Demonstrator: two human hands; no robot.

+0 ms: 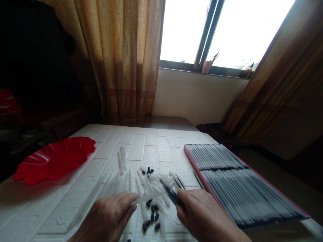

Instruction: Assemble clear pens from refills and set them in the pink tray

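Observation:
My left hand (111, 215) pinches one translucent plastic tube (144, 198) between thumb and forefinger, its free end pointing right. Under and beyond that hand lie many similar clear tubes (114, 183). Small black plugs (152, 216) are scattered between my hands, with a few more farther back. My right hand (199, 210) is closed, its fingertips at a bundle of thin black pointed rods (169, 192). Whether it grips any of them is hidden by the fingers. Two more thin rods (180, 181) stick up just past its knuckles.
On the right, a shallow pink-edged box (185, 150) holds two rows of clear tubes with dark insides. A red scalloped dish (55, 159) stands at the left of the white brick-patterned table (151, 136). Behind are curtains (126, 60) and a window with a pink cup (207, 67) on its sill.

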